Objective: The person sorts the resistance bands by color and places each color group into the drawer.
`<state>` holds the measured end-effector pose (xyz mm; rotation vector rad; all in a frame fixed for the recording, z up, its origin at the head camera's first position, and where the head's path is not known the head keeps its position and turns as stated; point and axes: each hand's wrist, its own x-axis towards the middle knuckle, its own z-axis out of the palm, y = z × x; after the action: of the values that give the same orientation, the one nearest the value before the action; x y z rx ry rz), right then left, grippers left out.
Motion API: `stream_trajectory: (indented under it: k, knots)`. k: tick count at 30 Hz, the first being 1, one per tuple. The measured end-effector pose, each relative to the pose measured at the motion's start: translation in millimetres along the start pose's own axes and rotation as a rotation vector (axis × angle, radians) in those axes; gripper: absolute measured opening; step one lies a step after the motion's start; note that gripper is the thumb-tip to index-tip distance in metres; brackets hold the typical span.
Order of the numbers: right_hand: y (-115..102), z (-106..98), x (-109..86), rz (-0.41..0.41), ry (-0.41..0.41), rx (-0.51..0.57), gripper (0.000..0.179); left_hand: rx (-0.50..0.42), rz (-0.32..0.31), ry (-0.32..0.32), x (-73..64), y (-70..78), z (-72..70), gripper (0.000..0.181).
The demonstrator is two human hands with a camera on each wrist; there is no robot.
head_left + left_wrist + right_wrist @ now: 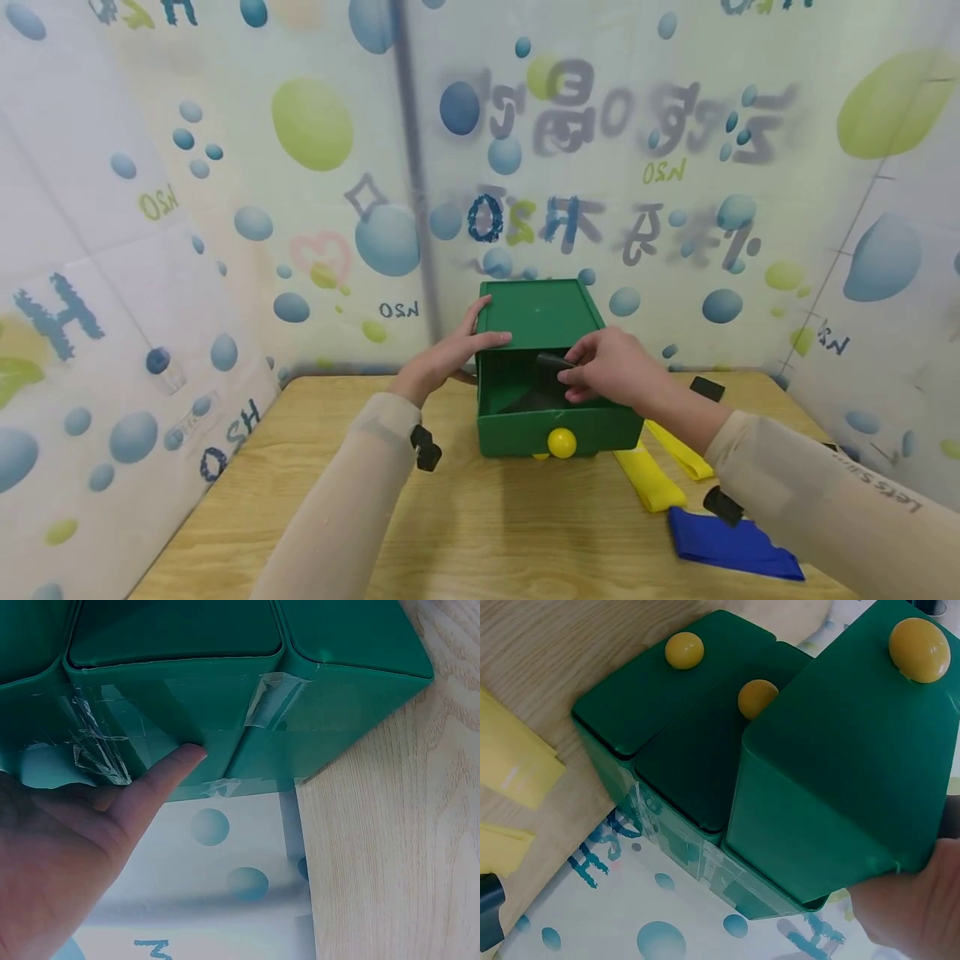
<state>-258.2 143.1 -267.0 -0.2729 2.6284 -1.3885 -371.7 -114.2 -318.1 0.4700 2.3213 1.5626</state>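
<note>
A green drawer box (540,312) with yellow knobs stands on the table, its top drawer (517,433) pulled out towards me. My left hand (450,354) rests against the box's left side and upper edge, its fingers extended. In the left wrist view one straight finger (169,772) touches the taped green side. Over the open drawer, my right hand (611,362) pinches a black flat strip (553,362) between thumb and fingers. The strip's lower part hangs into the drawer. In the right wrist view the drawer front (840,750) hides most of that hand.
Right of the box lie folded yellow bands (651,479) and a folded blue band (731,542). A small black piece (707,388) lies behind the right forearm. A patterned curtain (337,208) hangs behind the wooden table (465,533). Two more drawers (682,712) are closed.
</note>
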Motion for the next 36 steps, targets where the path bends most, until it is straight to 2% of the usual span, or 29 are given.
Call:
stream_trajectory:
  k: [3,9,13,17,22,25,29,32,36]
  knots:
    - [-1.3,1.1,-0.1,0.002,0.015,-0.062,0.031,-0.007,-0.004,-0.001,0.6,-1.3,-0.4,0.092]
    - [-3.4,-0.2,-0.2,-0.007,0.035,-0.263,0.042,-0.013,0.006,0.002,2.1,-3.2,-0.7,0.092]
    - [-3.2,-4.2,-1.4,-0.010,0.035,-0.316,0.045,-0.014,0.004,-0.001,2.1,-4.1,-0.9,0.091]
    - [-3.0,-11.3,-4.5,-0.009,0.035,-0.290,0.043,-0.014,0.005,-0.002,1.1,-3.8,-0.9,0.091]
    - [-0.5,-25.8,-11.2,-0.022,0.045,-0.148,0.044,-0.015,0.005,-0.001,-0.2,-2.1,-0.4,0.091]
    - [4.2,-39.9,-16.2,-0.039,0.058,-0.079,0.047,-0.015,0.004,-0.006,1.1,-2.3,0.6,0.091]
    - [15.1,-66.1,-24.0,-0.040,0.108,-0.072,0.052,-0.016,0.004,-0.013,1.9,-1.7,1.0,0.091]
    - [31.9,-91.6,-29.2,-0.029,0.148,-0.132,0.055,-0.016,0.007,-0.021,1.6,-1.1,0.9,0.092]
    - [66.9,-132.7,-32.8,-0.014,0.136,-0.206,0.060,-0.020,0.006,-0.023,0.2,-2.1,-0.9,0.092]
